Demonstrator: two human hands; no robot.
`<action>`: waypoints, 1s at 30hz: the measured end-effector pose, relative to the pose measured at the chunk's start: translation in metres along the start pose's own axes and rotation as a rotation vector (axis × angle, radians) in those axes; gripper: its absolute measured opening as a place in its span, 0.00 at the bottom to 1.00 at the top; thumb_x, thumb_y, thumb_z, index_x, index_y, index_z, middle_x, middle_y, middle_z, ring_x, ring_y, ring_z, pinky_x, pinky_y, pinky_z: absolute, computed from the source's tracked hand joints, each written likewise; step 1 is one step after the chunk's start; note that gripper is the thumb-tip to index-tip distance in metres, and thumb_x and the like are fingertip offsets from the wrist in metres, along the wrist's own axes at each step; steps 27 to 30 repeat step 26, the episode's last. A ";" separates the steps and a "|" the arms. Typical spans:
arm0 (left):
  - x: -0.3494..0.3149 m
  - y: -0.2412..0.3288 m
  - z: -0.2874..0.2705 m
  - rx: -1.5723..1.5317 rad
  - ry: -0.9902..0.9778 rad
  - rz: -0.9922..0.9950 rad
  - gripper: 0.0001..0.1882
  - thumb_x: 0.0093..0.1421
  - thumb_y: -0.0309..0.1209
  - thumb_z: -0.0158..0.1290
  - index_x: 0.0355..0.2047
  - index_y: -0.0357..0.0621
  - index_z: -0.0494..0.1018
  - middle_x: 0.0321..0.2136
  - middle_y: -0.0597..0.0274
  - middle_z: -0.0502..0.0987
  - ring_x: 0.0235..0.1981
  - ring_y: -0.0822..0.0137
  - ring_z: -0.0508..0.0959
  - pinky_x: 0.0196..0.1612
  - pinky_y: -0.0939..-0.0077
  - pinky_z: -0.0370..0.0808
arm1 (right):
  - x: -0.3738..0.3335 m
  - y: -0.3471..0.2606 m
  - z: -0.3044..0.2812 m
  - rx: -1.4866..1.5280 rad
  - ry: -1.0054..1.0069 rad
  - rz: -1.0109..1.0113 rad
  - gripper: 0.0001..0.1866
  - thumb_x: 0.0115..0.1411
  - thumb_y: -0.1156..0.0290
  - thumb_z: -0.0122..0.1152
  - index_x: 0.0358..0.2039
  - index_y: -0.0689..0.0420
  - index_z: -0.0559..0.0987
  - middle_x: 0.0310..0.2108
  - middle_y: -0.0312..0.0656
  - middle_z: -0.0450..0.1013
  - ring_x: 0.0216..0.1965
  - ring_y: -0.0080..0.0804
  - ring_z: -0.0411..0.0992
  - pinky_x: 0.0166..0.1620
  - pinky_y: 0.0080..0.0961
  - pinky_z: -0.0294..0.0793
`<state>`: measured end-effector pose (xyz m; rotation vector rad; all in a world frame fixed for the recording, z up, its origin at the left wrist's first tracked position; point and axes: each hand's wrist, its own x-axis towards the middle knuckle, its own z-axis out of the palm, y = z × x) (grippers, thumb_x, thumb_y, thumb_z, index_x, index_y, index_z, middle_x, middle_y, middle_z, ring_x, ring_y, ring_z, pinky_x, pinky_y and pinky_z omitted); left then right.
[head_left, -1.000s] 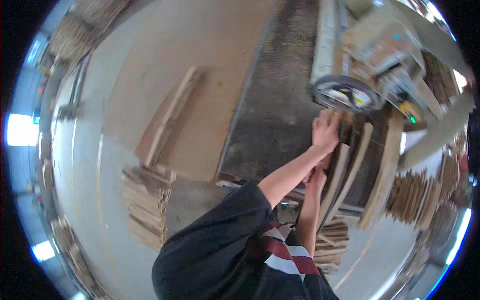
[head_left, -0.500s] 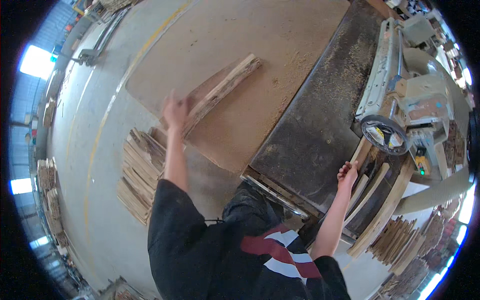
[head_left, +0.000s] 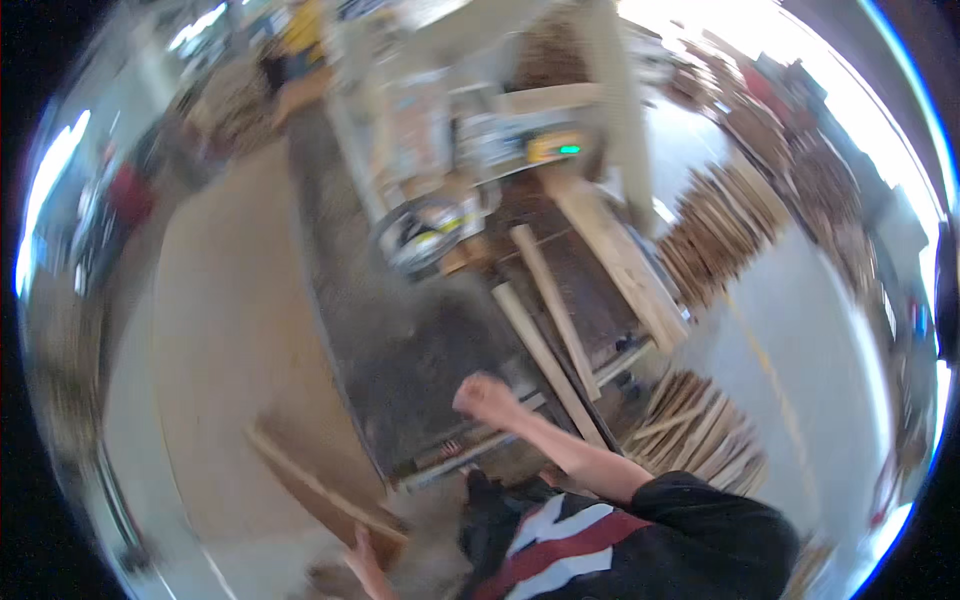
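Note:
My left hand [head_left: 368, 565] is at the lower edge, beside the near end of a wooden board [head_left: 325, 492] with a pale edge. Blur hides how its fingers are set and whether they touch the board. Over the near part of the dark machine table [head_left: 400, 350], my right hand [head_left: 485, 398] is closed in a fist, with nothing visible in it. To the right of that fist, two narrow wooden strips [head_left: 540, 350] lie side by side, slanting away toward the machine head.
A handwheel [head_left: 425, 235] and the machine body stand at the table's far side. A thick pale timber [head_left: 620, 260] runs along its right. Stacks of wood strips [head_left: 720, 225] and more pieces [head_left: 695, 425] lie to the right. A brown sheet [head_left: 235, 330] extends on the left.
My view has swung right, toward the machine. My right hand has come away from the wood strip it was at and closed over the table. The left hand is now lower, by the board's end.

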<state>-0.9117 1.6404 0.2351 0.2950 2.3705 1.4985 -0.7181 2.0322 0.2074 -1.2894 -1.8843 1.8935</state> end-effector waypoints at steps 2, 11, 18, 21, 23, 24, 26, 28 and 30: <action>0.003 0.010 0.027 0.129 -0.100 -0.053 0.34 0.64 0.45 0.59 0.53 0.19 0.70 0.41 0.44 0.82 0.43 0.52 0.81 0.47 0.60 0.77 | -0.048 -0.005 0.022 -0.306 -0.100 -0.546 0.31 0.50 0.50 0.75 0.47 0.59 0.79 0.51 0.49 0.74 0.57 0.45 0.69 0.60 0.41 0.67; -0.025 0.054 0.127 0.262 -0.428 -0.045 0.47 0.66 0.58 0.48 0.73 0.40 0.46 0.72 0.32 0.39 0.73 0.39 0.46 0.71 0.50 0.54 | -0.091 0.019 0.081 -0.251 -0.322 -0.540 0.40 0.49 0.59 0.74 0.63 0.51 0.72 0.62 0.53 0.66 0.60 0.50 0.69 0.57 0.40 0.73; -0.098 0.061 0.158 1.082 -0.606 0.191 0.73 0.40 0.57 0.73 0.74 0.44 0.38 0.70 0.22 0.29 0.72 0.28 0.36 0.71 0.41 0.45 | -0.138 0.103 0.040 0.062 0.056 -0.214 0.50 0.48 0.57 0.76 0.66 0.66 0.64 0.65 0.55 0.65 0.65 0.44 0.66 0.68 0.33 0.62; -0.114 0.055 0.174 0.775 -0.594 0.539 0.73 0.37 0.50 0.75 0.74 0.46 0.39 0.70 0.22 0.30 0.72 0.28 0.34 0.70 0.35 0.44 | -0.172 0.127 0.012 0.350 -0.143 0.198 0.38 0.52 0.57 0.77 0.58 0.65 0.74 0.54 0.47 0.76 0.55 0.32 0.73 0.58 0.30 0.72; -0.112 0.060 0.187 0.887 -0.766 0.709 0.73 0.37 0.49 0.75 0.75 0.49 0.39 0.70 0.22 0.31 0.73 0.29 0.35 0.70 0.35 0.43 | -0.181 0.131 0.003 0.451 -0.218 0.424 0.37 0.52 0.56 0.77 0.58 0.63 0.75 0.54 0.44 0.76 0.52 0.31 0.74 0.56 0.29 0.73; -0.110 0.062 0.195 0.880 -0.783 0.666 0.73 0.37 0.49 0.75 0.75 0.49 0.39 0.70 0.22 0.31 0.73 0.29 0.35 0.70 0.35 0.43 | -0.187 0.134 0.000 0.698 -0.180 0.518 0.36 0.53 0.56 0.76 0.58 0.61 0.76 0.53 0.41 0.76 0.51 0.30 0.74 0.54 0.28 0.73; -0.102 0.067 0.220 0.827 -0.816 0.784 0.68 0.42 0.48 0.72 0.75 0.52 0.39 0.70 0.23 0.32 0.74 0.33 0.35 0.71 0.37 0.40 | -0.193 0.137 -0.004 0.931 -0.135 0.632 0.35 0.54 0.55 0.76 0.57 0.59 0.76 0.52 0.39 0.77 0.50 0.30 0.75 0.53 0.28 0.74; -0.102 0.067 0.220 0.827 -0.816 0.784 0.68 0.42 0.48 0.72 0.75 0.52 0.39 0.70 0.23 0.32 0.74 0.33 0.35 0.71 0.37 0.40 | -0.193 0.137 -0.004 0.931 -0.135 0.632 0.35 0.54 0.55 0.76 0.57 0.59 0.76 0.52 0.39 0.77 0.50 0.30 0.75 0.53 0.28 0.74; -0.102 0.067 0.220 0.827 -0.816 0.784 0.68 0.42 0.48 0.72 0.75 0.52 0.39 0.70 0.23 0.32 0.74 0.33 0.35 0.71 0.37 0.40 | -0.193 0.137 -0.004 0.931 -0.135 0.632 0.35 0.54 0.55 0.76 0.57 0.59 0.76 0.52 0.39 0.77 0.50 0.30 0.75 0.53 0.28 0.74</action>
